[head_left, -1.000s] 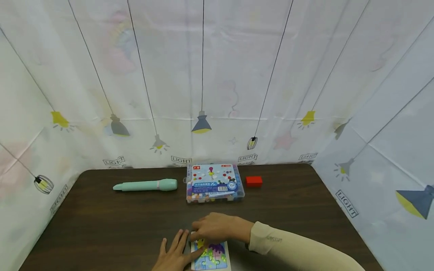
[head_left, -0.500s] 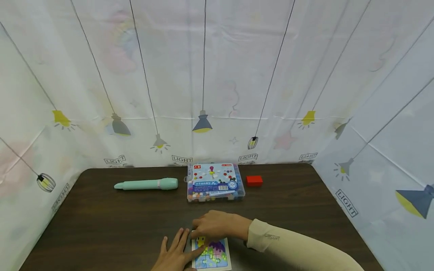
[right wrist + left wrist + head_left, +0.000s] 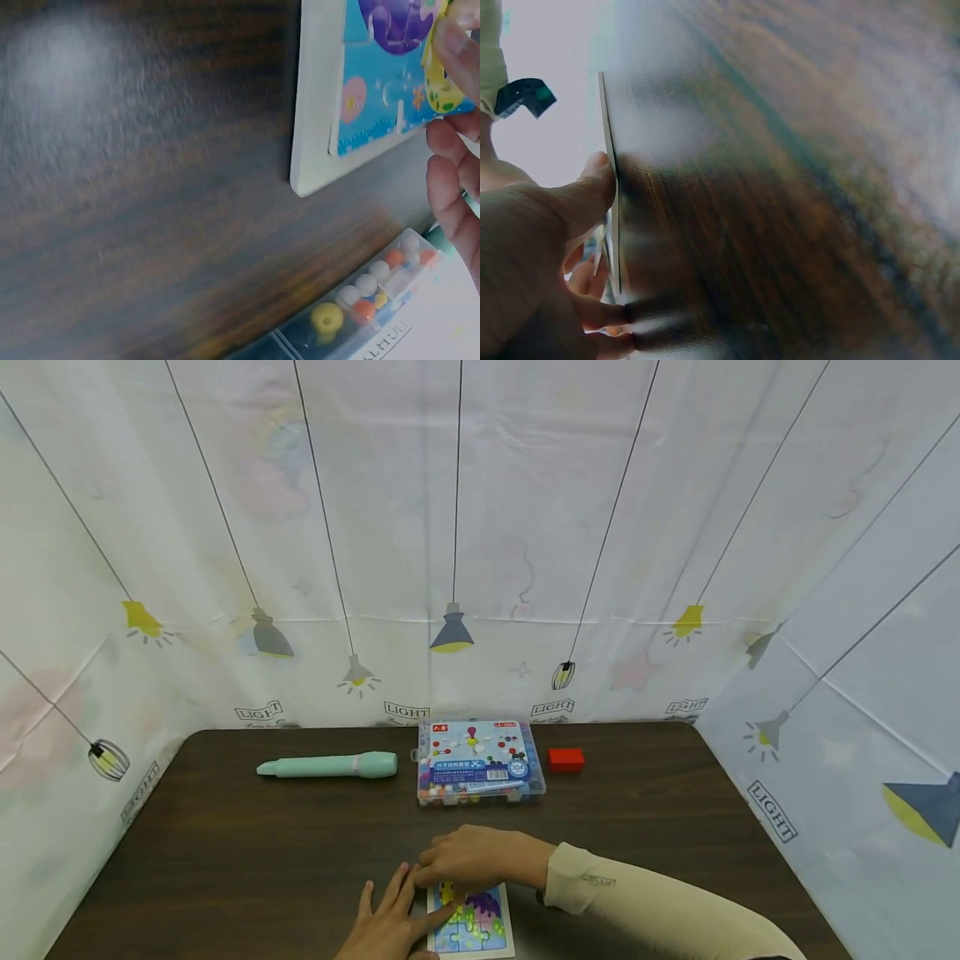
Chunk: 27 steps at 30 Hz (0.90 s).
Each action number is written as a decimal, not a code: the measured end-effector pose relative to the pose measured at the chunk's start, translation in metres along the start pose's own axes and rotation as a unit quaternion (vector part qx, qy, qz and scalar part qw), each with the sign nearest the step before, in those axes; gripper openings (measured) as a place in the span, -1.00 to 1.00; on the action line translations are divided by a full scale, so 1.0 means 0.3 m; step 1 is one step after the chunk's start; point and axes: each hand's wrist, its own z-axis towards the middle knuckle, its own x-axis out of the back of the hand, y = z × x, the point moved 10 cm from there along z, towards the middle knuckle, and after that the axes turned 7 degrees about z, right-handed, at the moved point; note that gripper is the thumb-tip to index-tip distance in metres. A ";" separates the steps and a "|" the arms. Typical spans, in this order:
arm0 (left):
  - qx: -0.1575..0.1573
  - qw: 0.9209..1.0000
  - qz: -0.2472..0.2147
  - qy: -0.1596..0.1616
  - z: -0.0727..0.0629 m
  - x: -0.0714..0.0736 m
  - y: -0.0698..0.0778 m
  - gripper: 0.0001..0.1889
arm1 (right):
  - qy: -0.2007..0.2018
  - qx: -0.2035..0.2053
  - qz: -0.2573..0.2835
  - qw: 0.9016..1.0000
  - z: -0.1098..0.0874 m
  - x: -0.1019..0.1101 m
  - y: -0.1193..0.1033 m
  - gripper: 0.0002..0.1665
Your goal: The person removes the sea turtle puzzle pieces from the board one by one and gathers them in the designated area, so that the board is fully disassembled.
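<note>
1. Down near on the table (image 3: 225, 860), the puzzle (image 3: 483, 935) is touched from the left by the spread left hand (image 3: 386, 931).
2. At its far left corner, a yellow piece (image 3: 441, 91) is pinched by the right hand (image 3: 476, 857).

Puzzle (image 3: 483, 935): on the table (image 3: 225, 860), in front of the box (image 3: 482, 764)
Pen (image 3: 327, 766): left of the box
Block (image 3: 566, 760): right of it

mint-green wand (image 3: 327, 766): left of ball-filled case (image 3: 482, 763) | red block (image 3: 566, 760): right of ball-filled case | lamp-print cloth (image 3: 375, 527): behind table (image 3: 225, 843)
</note>
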 end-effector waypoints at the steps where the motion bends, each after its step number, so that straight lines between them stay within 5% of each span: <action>1: 0.001 1.000 -0.002 -0.001 0.000 -0.001 -0.001 -0.36 | 0.007 -0.001 0.016 1.000 -0.004 0.001 0.003 -0.47; 6: 0.002 1.000 -0.009 -0.007 0.001 -0.010 -0.005 -0.37 | 0.062 -0.020 0.146 0.987 -0.024 0.001 0.034 -0.64; 14: 0.002 1.000 -0.004 0.003 0.002 -0.010 -0.003 -0.35 | 0.155 -0.010 0.339 0.928 -0.054 0.041 0.062 -0.87; 17: -0.003 1.000 -0.005 0.008 0.003 -0.008 0.007 -0.33 | 0.193 -0.018 0.369 0.909 -0.101 0.068 0.089 -0.89; 22: -0.006 1.000 -0.012 0.014 -0.003 0.000 0.014 -0.33 | 0.237 -0.079 0.372 0.894 -0.238 0.066 0.180 -0.88; 27: -0.010 1.000 -0.008 0.024 -0.011 0.010 0.008 -0.33 | 0.218 -0.159 0.352 0.896 -0.349 0.000 0.276 -0.89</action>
